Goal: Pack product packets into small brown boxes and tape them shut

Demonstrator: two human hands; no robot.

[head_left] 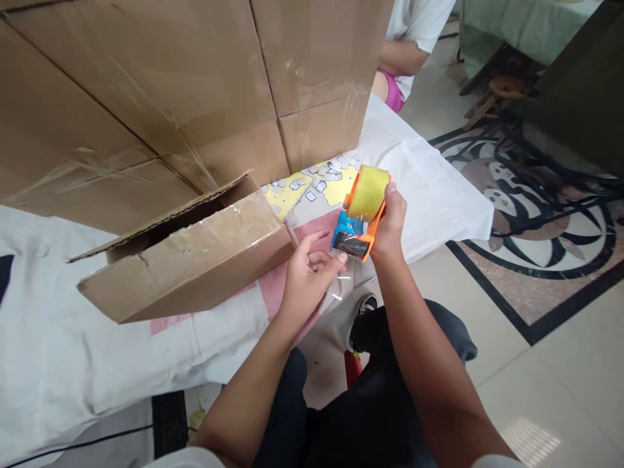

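My right hand (392, 221) grips an orange and blue tape dispenser (351, 244) loaded with a yellowish roll of packing tape (370, 190). Just left of it, my left hand (314, 276) pinches a strip of clear tape (340, 286) between thumb and fingers; the strip hangs below the dispenser's dark cutting end. Beside my left hand, a narrow cardboard box (209, 276) lies on the cloth-covered table. Its far flap stands up, leaving a dark gap along the top, and shiny tape shows on its near flap.
Large taped cartons (146, 78) are stacked behind the small box. White cloth (429, 188) and a yellow patterned sheet (287, 192) cover the table. Another person's arm (402, 58) shows beyond the cartons. A wooden stool (507, 88) stands on the tiled floor at the right.
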